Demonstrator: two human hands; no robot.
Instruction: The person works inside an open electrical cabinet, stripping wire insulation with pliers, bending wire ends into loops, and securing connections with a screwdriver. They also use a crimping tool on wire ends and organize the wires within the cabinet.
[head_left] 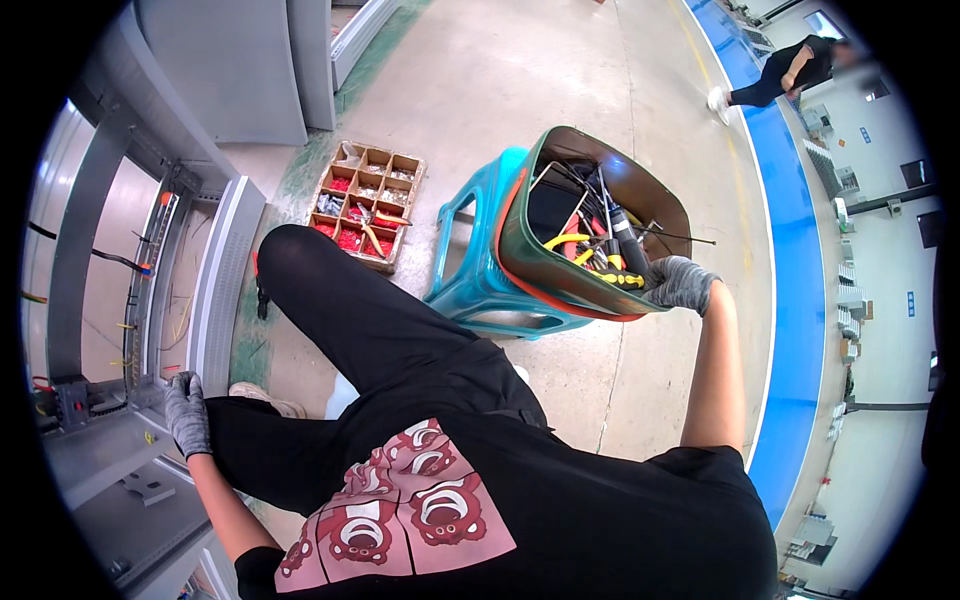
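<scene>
My right hand [680,283], in a grey glove, grips the near rim of a green bin [545,270] and tilts it toward me. The bin holds several hand tools [600,250] with yellow, red and black handles, plus wires. It rests on a teal plastic stool [478,285]. My left hand [186,412], also gloved, rests on the edge of a grey metal cabinet frame [120,440] at the lower left, fingers bent over the edge. My black trouser leg [350,320] stretches between the two hands.
A brown divided tray [366,203] with red and pale small parts and pliers lies on the concrete floor. Grey cabinet panels [220,70] stand at the upper left. A person [785,72] in black walks at the far upper right beside a blue floor strip [795,250].
</scene>
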